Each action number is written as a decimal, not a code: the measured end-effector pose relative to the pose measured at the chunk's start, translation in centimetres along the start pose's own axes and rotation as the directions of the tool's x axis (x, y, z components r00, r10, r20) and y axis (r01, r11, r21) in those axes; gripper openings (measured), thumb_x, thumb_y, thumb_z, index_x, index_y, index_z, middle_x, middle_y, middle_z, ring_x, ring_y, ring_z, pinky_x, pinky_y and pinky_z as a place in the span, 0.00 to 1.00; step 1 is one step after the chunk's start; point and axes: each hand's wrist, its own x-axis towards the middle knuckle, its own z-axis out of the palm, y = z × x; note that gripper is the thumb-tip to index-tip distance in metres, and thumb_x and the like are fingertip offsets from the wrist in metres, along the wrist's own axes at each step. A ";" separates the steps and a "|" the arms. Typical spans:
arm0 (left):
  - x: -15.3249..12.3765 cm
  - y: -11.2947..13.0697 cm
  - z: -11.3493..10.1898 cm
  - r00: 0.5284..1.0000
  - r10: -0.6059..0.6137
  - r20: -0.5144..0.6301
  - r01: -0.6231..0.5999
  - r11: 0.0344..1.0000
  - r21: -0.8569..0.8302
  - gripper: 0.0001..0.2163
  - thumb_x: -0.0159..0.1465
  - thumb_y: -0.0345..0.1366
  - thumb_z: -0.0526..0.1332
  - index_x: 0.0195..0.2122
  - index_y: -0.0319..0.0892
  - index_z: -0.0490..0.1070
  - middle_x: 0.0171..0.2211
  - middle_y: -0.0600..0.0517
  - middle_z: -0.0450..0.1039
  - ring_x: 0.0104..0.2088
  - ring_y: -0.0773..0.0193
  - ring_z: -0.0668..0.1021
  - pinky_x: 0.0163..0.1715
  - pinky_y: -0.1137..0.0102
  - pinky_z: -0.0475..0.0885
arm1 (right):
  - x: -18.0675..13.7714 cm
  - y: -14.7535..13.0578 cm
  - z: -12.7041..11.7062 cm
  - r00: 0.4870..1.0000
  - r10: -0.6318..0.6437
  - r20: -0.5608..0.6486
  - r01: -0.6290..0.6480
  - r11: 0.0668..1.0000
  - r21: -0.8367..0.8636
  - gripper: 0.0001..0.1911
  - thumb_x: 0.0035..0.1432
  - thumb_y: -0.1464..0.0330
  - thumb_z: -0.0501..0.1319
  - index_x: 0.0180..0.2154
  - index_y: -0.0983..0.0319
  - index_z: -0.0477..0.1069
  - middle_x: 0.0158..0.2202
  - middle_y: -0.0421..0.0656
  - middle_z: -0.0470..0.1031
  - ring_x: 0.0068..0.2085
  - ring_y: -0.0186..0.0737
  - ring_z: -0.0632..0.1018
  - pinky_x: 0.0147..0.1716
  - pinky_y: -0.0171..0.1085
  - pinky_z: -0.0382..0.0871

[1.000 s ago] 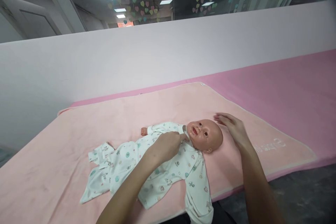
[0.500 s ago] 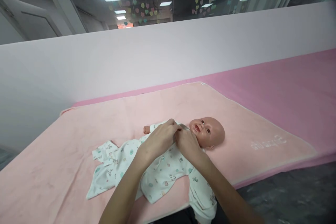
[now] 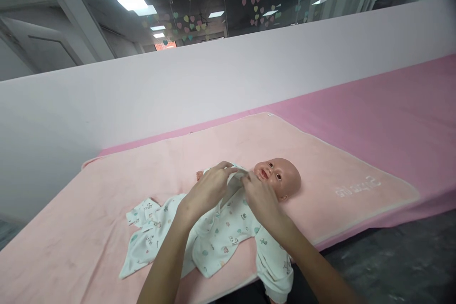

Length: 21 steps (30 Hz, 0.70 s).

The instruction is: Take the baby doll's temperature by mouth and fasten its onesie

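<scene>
A baby doll (image 3: pixel 285 175) lies on its back with its head to the right. It wears a white printed baby shirt (image 3: pixel 228 242) whose front edge is lifted at the chest. My left hand (image 3: pixel 206 190) is closed, pinching the shirt's edge at the far side of the chest. Close by the doll's chin, my right hand (image 3: pixel 261 194) pinches the shirt near the collar. Between the two hands the plain inner side of the cloth shows. Matching printed baby pants (image 3: pixel 142 242) lie at the doll's lower end, partly behind my left forearm. The fingertips' exact hold is partly hidden.
A peach blanket (image 3: pixel 331 218) with white lettering is spread under the doll, over a pink padded surface (image 3: pixel 384 118). Behind it runs a low white wall (image 3: pixel 213 80) with dark glass above. The dark floor (image 3: pixel 399 247) shows at the lower right.
My hands have moved apart, the left one to the left, with the shirt's edge lifted between them. The camera view has shifted slightly.
</scene>
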 end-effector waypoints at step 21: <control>2.9 -0.1 4.1 0.914 0.090 0.395 0.055 0.938 -0.342 0.16 0.60 0.39 0.52 0.48 0.44 0.67 0.24 0.56 0.69 0.20 0.70 0.70 0.25 0.75 0.63 | -2.5 5.5 -7.1 0.953 0.248 -0.172 -0.006 0.585 0.811 0.17 0.60 0.59 0.50 0.37 0.63 0.71 0.19 0.38 0.66 0.20 0.31 0.67 0.21 0.30 0.63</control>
